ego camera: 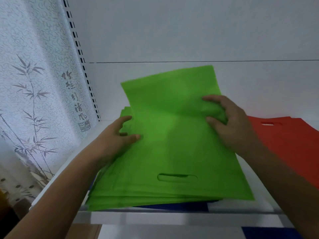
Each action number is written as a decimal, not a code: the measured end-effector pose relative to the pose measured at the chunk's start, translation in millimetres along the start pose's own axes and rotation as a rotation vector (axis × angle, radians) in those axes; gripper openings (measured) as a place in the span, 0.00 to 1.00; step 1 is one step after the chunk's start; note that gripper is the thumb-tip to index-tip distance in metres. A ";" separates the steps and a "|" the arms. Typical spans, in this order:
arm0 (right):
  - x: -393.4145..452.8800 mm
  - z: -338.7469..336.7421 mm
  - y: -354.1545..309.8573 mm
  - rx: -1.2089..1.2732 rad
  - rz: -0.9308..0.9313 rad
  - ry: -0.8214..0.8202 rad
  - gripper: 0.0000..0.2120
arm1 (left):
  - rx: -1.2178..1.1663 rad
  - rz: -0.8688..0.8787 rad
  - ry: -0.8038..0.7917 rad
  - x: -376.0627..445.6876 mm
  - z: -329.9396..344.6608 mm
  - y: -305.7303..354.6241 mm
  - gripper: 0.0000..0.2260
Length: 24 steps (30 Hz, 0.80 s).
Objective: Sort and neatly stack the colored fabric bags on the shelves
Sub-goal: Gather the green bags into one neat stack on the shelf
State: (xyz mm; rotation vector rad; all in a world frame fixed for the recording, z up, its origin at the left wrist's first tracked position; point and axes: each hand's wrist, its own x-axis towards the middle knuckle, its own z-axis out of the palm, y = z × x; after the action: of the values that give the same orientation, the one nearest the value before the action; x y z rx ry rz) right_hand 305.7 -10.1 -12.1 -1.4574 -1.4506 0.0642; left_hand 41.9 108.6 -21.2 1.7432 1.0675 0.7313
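Our left hand [119, 135] pinches the green bag stack's [169, 152] left edge on the shelf [172, 219]. Our right hand [227, 123] bunches the top bag; red bags [290, 144] lie beside

A white metal shelf [172, 219] stands against a plain white back panel [189, 31]. Slotted upright [81, 56] at left. Beside it, a pale curtain [31, 83] printed with bamboo and calligraphy.

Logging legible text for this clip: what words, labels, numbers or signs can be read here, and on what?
Curtain: a column of brush-style Chinese characters, too cursive and blurred to read.
Curtain, below the column: a square seal stamp, illegible.
Green bags, red bags, shelf: no text visible.
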 end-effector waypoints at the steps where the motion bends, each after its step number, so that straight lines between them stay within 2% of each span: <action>1: 0.8 -2.3 -1.2 0.028 0.000 0.061 0.27 | -0.098 -0.005 -0.005 0.2 -1.9 2.7 0.32; 3: 2.5 -6.7 -0.3 0.043 0.049 0.104 0.29 | -0.270 -0.008 -0.071 -1.4 -1.0 8.4 0.32; 5: 3.7 -7.4 2.5 0.022 0.178 0.026 0.32 | -0.314 0.018 -0.144 -5.7 5.1 13.8 0.29; 8: 1.8 -2.2 10.8 -0.208 0.280 -0.052 0.30 | -0.031 0.098 -0.116 -10.4 15.6 19.1 0.19; 10: 0.2 4.4 13.7 -0.380 0.247 -0.034 0.30 | 0.209 0.172 -0.054 -11.1 18.0 17.7 0.18; 14: -5.0 12.2 17.1 -0.647 0.216 -0.084 0.28 | 0.532 0.231 -0.124 -8.8 27.4 8.7 0.18; 17: -10.1 9.6 19.4 -0.679 0.221 -0.108 0.28 | 0.555 0.216 -0.123 -4.9 30.1 6.5 0.20; 24: -23.5 -37.0 12.0 -0.654 0.185 0.041 0.28 | 0.486 0.377 -0.114 -5.9 57.4 37.5 0.25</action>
State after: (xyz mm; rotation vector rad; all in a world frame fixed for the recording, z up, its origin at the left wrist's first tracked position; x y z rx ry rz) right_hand 332.1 -46.8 -16.7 -2.1032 -1.3600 -0.3555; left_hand 99.6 73.2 -8.9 2.4172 0.8946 0.6179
